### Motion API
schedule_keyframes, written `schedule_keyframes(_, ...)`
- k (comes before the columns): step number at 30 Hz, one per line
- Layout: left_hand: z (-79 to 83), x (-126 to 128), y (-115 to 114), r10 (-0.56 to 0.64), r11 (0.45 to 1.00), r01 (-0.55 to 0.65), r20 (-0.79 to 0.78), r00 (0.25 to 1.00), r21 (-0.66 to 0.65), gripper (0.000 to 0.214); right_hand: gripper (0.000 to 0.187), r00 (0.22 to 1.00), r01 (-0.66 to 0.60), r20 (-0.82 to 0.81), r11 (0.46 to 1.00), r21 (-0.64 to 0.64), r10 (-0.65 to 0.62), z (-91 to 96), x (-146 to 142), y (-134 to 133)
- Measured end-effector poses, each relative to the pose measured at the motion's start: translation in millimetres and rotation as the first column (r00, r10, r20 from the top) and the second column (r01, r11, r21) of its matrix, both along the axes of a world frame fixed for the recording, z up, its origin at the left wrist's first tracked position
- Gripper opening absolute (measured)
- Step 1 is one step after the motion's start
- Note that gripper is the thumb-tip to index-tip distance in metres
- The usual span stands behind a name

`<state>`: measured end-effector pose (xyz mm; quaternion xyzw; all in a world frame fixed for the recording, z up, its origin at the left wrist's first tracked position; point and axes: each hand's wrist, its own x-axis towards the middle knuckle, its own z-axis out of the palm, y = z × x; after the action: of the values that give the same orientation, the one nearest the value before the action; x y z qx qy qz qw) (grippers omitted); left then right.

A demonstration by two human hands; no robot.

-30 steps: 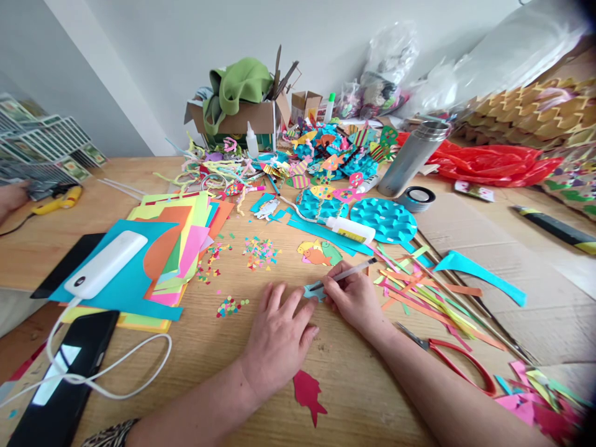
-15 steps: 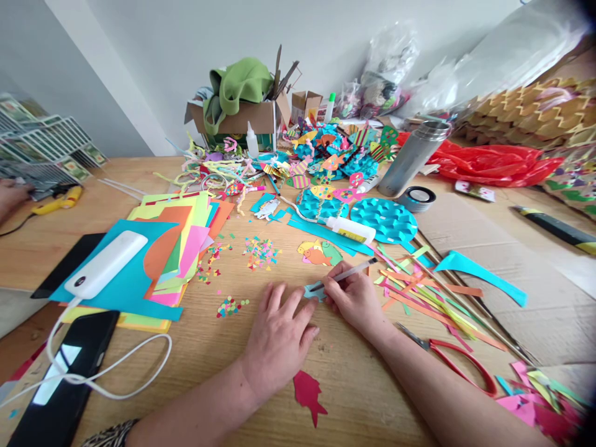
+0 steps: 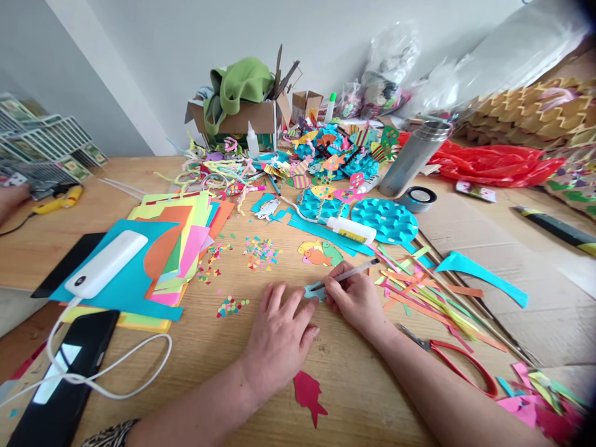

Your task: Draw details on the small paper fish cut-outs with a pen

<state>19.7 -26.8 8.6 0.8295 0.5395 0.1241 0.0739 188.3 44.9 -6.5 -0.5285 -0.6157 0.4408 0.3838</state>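
Left hand: the left hand lay palm down on the table, fingers extended and slightly parted, gripping nothing; its fingertips were at the left side of the blue cut-out, though whether they pressed on it could not be told.
Right hand: the right hand was closed around a pen in a writing grip.
Pen tip: it pointed down and left over the blue cut-out; contact was too small to tell.
Light-blue paper: the blue cut-out lay between the hands, near the table's middle, partly covered by the right fingers.
Crimson paper: a fish shape lay closer to the table's near edge, between the forearms.
Small fish: yellow, orange and green fish cut-outs overlapped just beyond the right hand.
Confetti: paper bits and round dots lay beyond the left hand, toward the table's left side.
Paper stack: coloured sheets lay farther left, under a white power bank.
Scissors: red-handled scissors lay right of the right forearm, near paper strips.
Glue: a white bottle lay on its side toward the far edge.
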Motion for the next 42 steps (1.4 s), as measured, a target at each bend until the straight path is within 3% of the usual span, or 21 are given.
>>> schedule_keyframes(42,-1.0,0.4,0.2,0.005,1.000,-0.005,-0.006,1.000,-0.013,0.039,0.015,1.000,-0.015,-0.012,1.000,0.016,0.016,-4.3,0.4,0.6)
